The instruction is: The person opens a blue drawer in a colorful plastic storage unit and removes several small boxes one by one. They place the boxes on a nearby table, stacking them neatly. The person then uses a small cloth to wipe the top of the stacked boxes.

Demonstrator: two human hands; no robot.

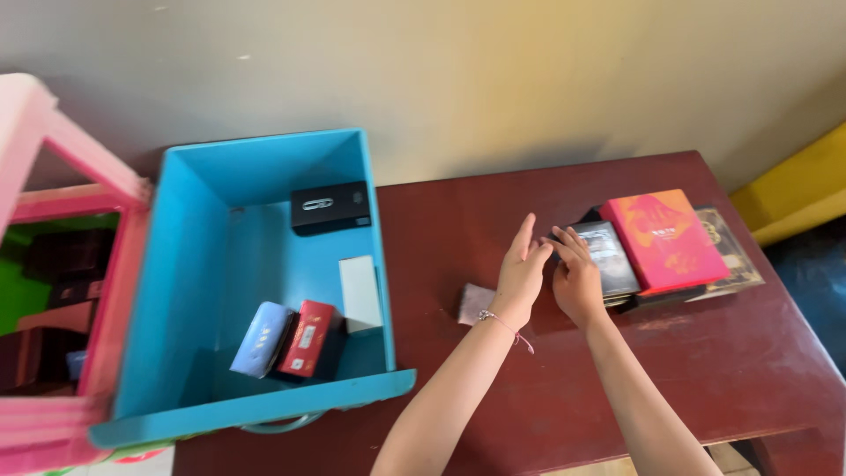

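Blue bin (198, 264) w/ small boxes far left, then left hand (520, 278) open & holding nothing, right hand (577, 280) flat, fingers on dark box (608, 257) atop stack at table's right—looks light, stiff, slick; prob. best pinched by long edges.

Drawer (181, 291) left of table (705, 370); boxes (665, 242) stacked on table's right.

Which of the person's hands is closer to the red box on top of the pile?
The right. The right hand rests on the dark box directly beside the red box. The left hand hangs open over the table, farther to the left.
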